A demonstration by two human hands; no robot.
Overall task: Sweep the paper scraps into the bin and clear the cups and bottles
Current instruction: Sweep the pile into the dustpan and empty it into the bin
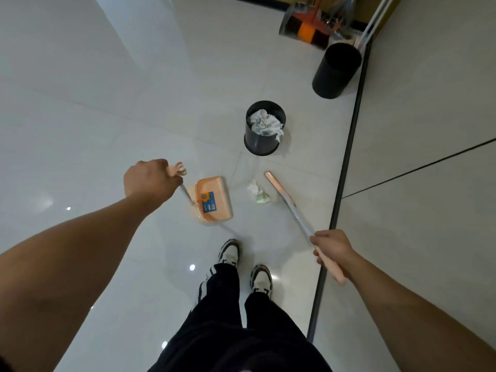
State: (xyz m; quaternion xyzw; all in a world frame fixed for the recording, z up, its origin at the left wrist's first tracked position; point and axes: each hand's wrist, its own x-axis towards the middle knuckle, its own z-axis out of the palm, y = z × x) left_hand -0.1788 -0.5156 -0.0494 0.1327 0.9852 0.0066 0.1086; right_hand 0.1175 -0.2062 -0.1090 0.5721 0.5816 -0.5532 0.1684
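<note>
1. The left hand (150, 181) grips the handle of the peach plastic dustpan (212, 197) that stands on the glossy white tiled floor (80, 116).
2. The right hand (332, 248) holds the long peach broom (284, 200).
3. The white and green paper scraps (257, 191) lie between dustpan and broom.
4. The small black round bin (264, 130), paper-filled, is at 12 o'clock from the scraps.

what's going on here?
A person is sweeping the floor. The left hand grips the dustpan handle; the right hand grips the broom. Paper scraps lie on the floor between broom head and dustpan, not yet swept in. The near bin already holds crumpled paper. A second bin stands behind.
</note>
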